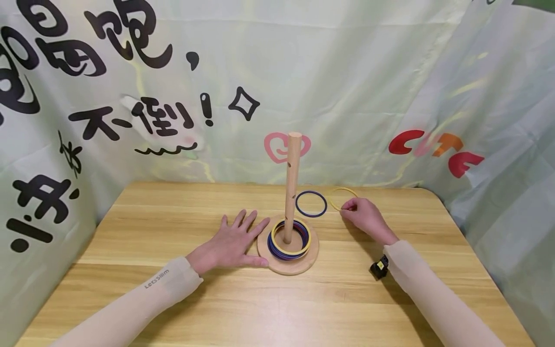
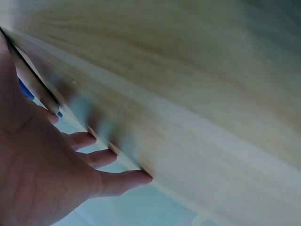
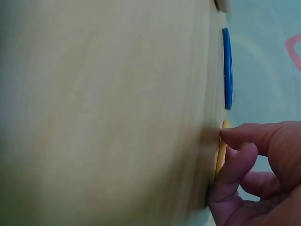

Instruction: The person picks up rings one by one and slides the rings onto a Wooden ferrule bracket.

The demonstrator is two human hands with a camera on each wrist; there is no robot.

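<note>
A wooden post rises from a round wooden base. Around its foot lies a stack of dark blue and reddish rings, topped by a yellow ring. My left hand lies with fingers spread on the table, its thumb and index finger at the base's left edge. To the right of the post, my right hand pinches the near edge of another yellow ring between thumb and index finger. In the right wrist view that yellow ring is partly hidden by the fingers.
A loose blue ring lies flat between the post and my right hand. The wooden table ends at a printed curtain behind and at both sides. A small black device hangs at my right wrist.
</note>
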